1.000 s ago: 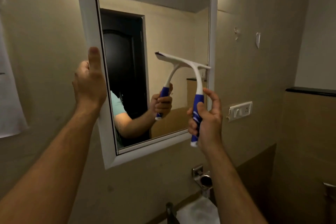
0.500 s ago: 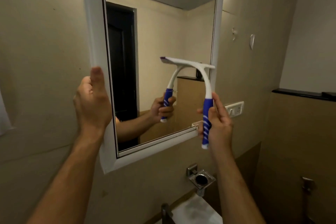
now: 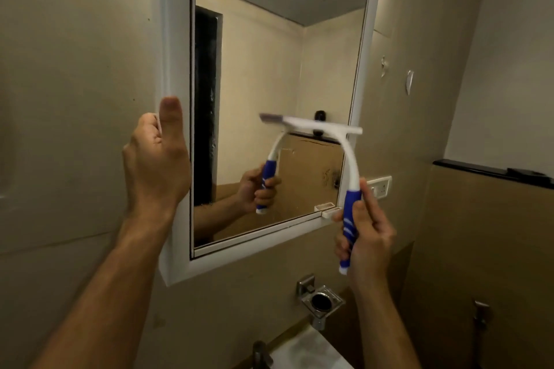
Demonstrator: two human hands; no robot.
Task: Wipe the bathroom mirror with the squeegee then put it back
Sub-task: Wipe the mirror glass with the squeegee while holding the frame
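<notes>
The mirror [image 3: 269,54] hangs on the wall in a wide white frame [image 3: 175,39]. My left hand [image 3: 156,165] grips the frame's left edge, thumb pointing up along its front. My right hand [image 3: 368,237] is closed on the blue handle of the squeegee [image 3: 349,159]. The squeegee's white neck curves up to a blade that lies level against the glass near the lower right. The hand and the squeegee are reflected in the glass.
A small white holder [image 3: 331,211] sits at the mirror's lower right corner. Below are a chrome soap holder [image 3: 322,302], a tap [image 3: 262,353] and a white basin [image 3: 311,350]. A wall socket [image 3: 379,187], a black ledge [image 3: 491,172] and a hand sprayer [image 3: 481,313] are to the right.
The squeegee blade has slid a little down the glass. My left hand has slipped lower on the frame. My view has moved closer, and the reflected body has left the mirror.
</notes>
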